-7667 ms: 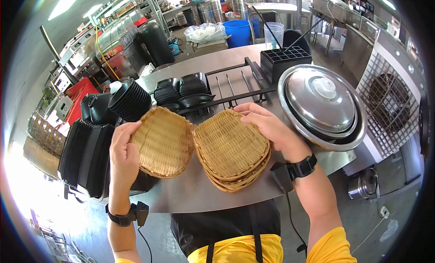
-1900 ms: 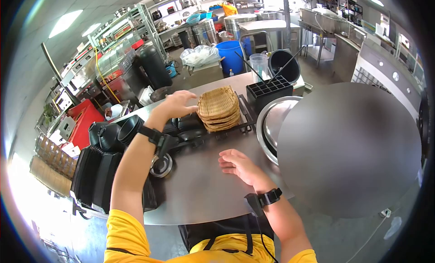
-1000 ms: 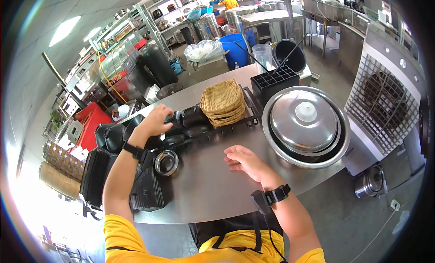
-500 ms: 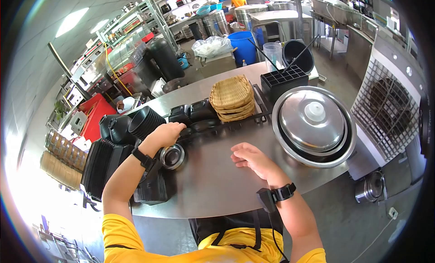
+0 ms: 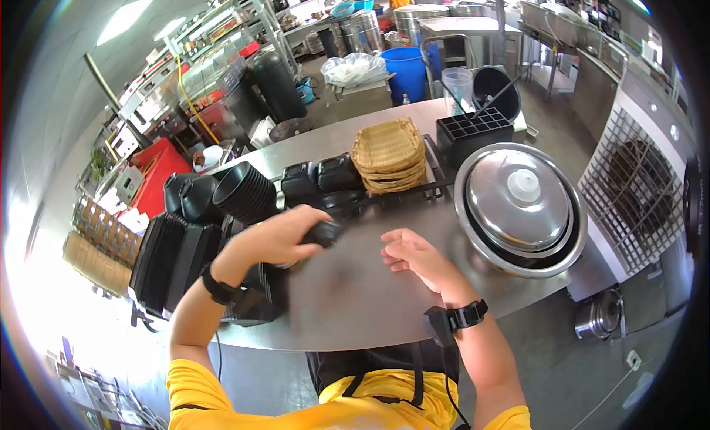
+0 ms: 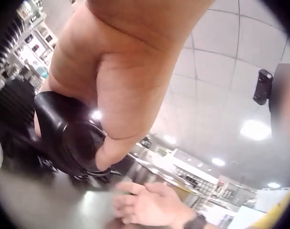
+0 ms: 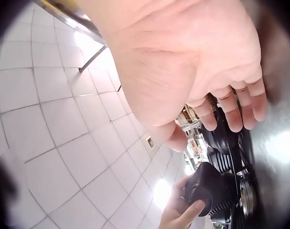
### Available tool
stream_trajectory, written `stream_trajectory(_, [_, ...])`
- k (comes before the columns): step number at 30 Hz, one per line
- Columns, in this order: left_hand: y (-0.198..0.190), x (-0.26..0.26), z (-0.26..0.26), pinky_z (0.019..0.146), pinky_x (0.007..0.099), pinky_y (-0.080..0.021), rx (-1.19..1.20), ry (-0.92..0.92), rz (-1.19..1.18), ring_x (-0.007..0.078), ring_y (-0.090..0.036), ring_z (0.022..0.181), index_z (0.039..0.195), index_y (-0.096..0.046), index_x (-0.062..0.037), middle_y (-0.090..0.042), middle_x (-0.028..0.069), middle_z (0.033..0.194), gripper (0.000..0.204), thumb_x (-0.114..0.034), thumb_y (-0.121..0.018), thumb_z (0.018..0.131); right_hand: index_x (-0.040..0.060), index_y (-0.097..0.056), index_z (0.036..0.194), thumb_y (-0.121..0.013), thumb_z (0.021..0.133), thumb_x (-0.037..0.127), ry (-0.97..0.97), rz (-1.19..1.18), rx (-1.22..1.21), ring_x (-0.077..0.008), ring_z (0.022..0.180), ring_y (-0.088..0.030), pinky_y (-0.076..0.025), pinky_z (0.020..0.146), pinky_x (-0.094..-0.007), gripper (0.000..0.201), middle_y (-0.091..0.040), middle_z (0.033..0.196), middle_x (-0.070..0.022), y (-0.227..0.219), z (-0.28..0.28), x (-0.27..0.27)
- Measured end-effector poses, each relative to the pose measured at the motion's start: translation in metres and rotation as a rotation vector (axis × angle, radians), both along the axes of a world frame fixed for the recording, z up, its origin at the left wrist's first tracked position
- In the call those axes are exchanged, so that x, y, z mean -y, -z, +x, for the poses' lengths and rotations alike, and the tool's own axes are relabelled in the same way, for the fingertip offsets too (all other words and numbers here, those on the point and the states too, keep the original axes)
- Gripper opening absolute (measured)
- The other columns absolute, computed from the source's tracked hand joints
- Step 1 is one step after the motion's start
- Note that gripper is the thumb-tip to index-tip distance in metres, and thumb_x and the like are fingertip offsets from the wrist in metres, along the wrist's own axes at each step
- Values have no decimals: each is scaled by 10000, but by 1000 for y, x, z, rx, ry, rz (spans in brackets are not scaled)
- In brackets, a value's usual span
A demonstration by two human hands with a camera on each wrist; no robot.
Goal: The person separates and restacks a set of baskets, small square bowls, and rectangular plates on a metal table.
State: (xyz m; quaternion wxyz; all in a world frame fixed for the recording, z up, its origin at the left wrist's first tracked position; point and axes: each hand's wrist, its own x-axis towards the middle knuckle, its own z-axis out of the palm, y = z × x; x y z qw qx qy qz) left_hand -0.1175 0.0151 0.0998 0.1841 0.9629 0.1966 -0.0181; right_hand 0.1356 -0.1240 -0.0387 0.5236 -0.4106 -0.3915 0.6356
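A small black bowl is gripped by the left hand above the steel table. In the left wrist view the thumb and fingers of the left hand pinch the black bowl at its rim. The right wrist view also shows the black bowl in that hand. Over the middle of the table, the right hand holds nothing, its fingers loosely bent. Behind the hands, black bowls lie in the rack beside a stack of woven baskets.
On the right stands a steel basin with a domed lid, with a black divided holder behind it. Stacked black trays and a tilted stack of black bowls occupy the left. A fan grille is beyond the table's right end.
The woven baskets, earlier by both hands, now sit on the rack. The left hand has moved from the rack's bowls toward the table's middle with a black bowl. The right hand stays nearly still.
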Motion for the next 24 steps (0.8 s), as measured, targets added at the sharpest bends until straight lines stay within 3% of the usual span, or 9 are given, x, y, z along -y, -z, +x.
stream_trajectory(5, [30,43,38,975,414,-459,11,82,-230,370,-558,1132,1307,-516,-12,-573,201,1182,491,-215,-705,901,21,-503,1326,-681,960,344,-195,83,-20,-138,943,-637,-527,799,-284,520,-625,1068,-56,-13,-12,6])
stream_trajectory(7, [37,40,40,993,430,-442,14,74,-157,379,-531,1165,1308,-518,-17,-550,203,1217,500,-242,-702,901,16,-495,1332,-690,956,357,-266,71,20,-138,876,-662,-544,745,-273,543,-629,1058,-64,-17,-11,-2])
stream_trajectory(9, [42,21,40,1045,462,-389,27,114,-28,401,-463,1224,1312,-524,-28,-491,207,1285,528,-297,-695,891,9,-510,1302,-700,952,356,-251,7,287,-127,683,-664,-545,594,-246,528,-636,1021,-72,-27,-6,-19])
stream_trajectory(10, [44,11,38,1058,444,-377,129,28,58,380,-482,1194,1301,-533,-23,-505,201,1255,496,-261,-679,892,9,-510,1302,-700,952,356,-253,9,287,-127,683,-664,-545,594,-246,528,-636,1021,-72,-28,-4,-27])
stream_trajectory(12, [58,-39,33,1026,504,-420,213,-41,44,423,-464,1225,1345,-517,-75,-492,197,1281,530,-311,-657,891,9,-528,1275,-709,946,352,-214,-50,256,-117,586,-639,-530,512,-245,509,-637,995,-71,-26,0,-44])
stream_trajectory(15, [81,-68,33,952,494,-493,173,-253,400,392,-521,1161,1301,-543,-54,-545,172,1208,489,-267,-666,878,31,-551,1219,-715,943,342,-188,-120,110,-124,580,-645,-531,501,-247,447,-635,990,-62,-8,6,-51])
stream_trajectory(16, [77,-61,36,998,459,-429,131,-311,392,387,-529,1126,1277,-562,-12,-581,200,1176,471,-216,-676,869,41,-553,1206,-712,946,341,-188,-163,43,-126,577,-646,-531,498,-249,428,-634,988,-55,-7,7,-53])
stream_trajectory(19, [92,-68,38,986,456,-441,67,-293,377,379,-530,1117,1256,-582,-14,-597,189,1149,451,-212,-693,866,64,-555,1184,-712,945,346,-190,-185,4,-120,571,-640,-526,497,-246,401,-634,953,-32,-6,16,-49])
stream_trajectory(24, [96,-78,33,981,464,-419,182,-256,329,385,-490,1106,1172,-588,-18,-554,180,1115,346,-130,-692,862,76,-548,1165,-682,970,284,-139,-198,-12,-133,581,-636,-525,517,-256,314,-624,943,-13,-9,15,-46])
